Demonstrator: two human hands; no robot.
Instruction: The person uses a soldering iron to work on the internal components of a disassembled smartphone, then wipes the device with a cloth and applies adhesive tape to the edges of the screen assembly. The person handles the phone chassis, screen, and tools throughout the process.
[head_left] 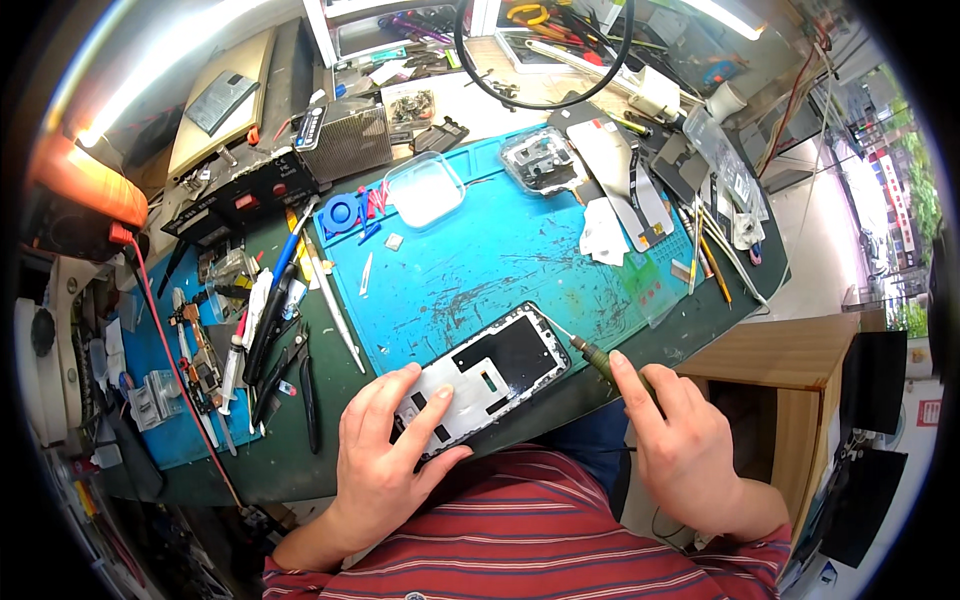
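Observation:
A phone frame point(507, 364) with a black and silver interior lies tilted at the front edge of the blue mat point(420, 290). My left hand point(395, 455) is closed on its left end, fingertips on the silver plate. My right hand point(680, 450) grips the green handle of a slim tool point(595, 358), whose thin metal tip is at the frame's upper right corner; whether it touches cannot be told.
A lidded box of parts point(540, 160), clear plastic container point(425, 190), blue spool point(340, 213) and loose phone panels point(620, 180) lie toward the back. Pliers point(308, 390) and hand tools crowd the left. A black power unit point(240, 195) and wooden cabinet point(750, 350) flank the workspace.

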